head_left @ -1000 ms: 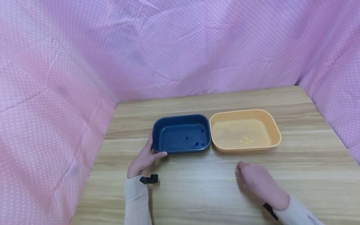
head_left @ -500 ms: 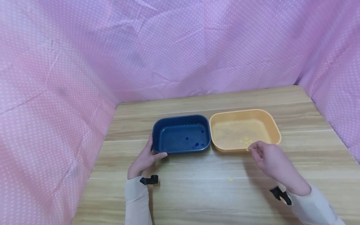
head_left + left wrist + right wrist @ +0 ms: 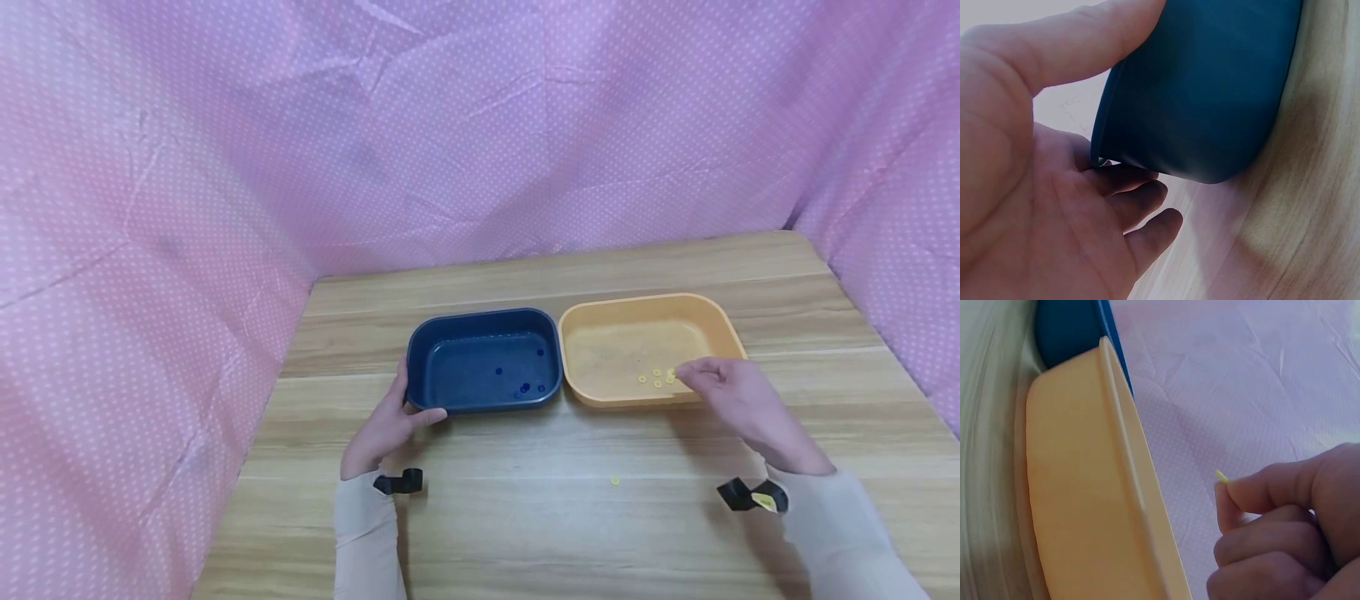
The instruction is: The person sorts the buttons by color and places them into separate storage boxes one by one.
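Observation:
In the head view my left hand holds the left front corner of a dark blue rectangular tub. Its thumb lies over the front rim, and its fingers reach round the left side. Several small blue discs lie on that tub's floor. My right hand hovers over the front right of a pale orange tub. Thumb and forefinger pinch a small yellow disc, seen edge-on above the rim in the right wrist view. Several yellow ring-like discs rest inside the orange tub.
A single yellow disc lies on the wooden table in front of the tubs. The two tubs stand side by side with rims close together. Pink dotted cloth hangs behind and at both sides.
My right hand has risen from the table near the loose disc, moving away and right to over the orange tub, with a yellow disc pinched. The left hand keeps its hold on the blue tub.

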`<state>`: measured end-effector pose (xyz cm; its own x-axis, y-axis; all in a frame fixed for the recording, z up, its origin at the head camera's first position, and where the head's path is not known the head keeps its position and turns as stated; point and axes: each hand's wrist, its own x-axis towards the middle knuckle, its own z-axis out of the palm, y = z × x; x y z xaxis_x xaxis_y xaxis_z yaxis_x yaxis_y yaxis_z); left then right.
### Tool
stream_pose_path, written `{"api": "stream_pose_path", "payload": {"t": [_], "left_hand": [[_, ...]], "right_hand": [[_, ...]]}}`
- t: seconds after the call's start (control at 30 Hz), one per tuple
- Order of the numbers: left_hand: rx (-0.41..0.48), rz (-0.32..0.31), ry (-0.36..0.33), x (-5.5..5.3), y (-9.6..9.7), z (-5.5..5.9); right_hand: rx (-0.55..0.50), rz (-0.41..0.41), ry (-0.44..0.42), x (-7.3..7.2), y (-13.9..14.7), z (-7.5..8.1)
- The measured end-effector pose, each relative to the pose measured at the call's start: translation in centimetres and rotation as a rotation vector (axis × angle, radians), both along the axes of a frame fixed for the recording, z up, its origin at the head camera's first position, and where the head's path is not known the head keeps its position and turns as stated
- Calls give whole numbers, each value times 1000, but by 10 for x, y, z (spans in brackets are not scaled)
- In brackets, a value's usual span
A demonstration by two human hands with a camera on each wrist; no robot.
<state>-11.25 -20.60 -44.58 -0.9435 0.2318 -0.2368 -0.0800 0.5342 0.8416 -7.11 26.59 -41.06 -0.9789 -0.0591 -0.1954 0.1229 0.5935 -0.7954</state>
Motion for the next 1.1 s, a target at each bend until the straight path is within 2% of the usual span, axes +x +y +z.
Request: {"api": "stream_pose_path", "payload": {"t": [0.17,0.33,0.5,0.93,1.1], "left_hand": [[4,-1,8,0,0,-1],[13,-4,12,0,0,1],[19,-3,8,0,0,1],[-3,6,0,0,1,0],[-6,3,3,0,1,-1]], "right_hand": [[-12,-45,-54,-5,4,-1],[12,-85,-68,-8,7,-1],[-11,-107,-101,-10,12,0],[-35,-180,-41,-10,18,-5],[-52,-186,-55,-10,20,-5]]}}
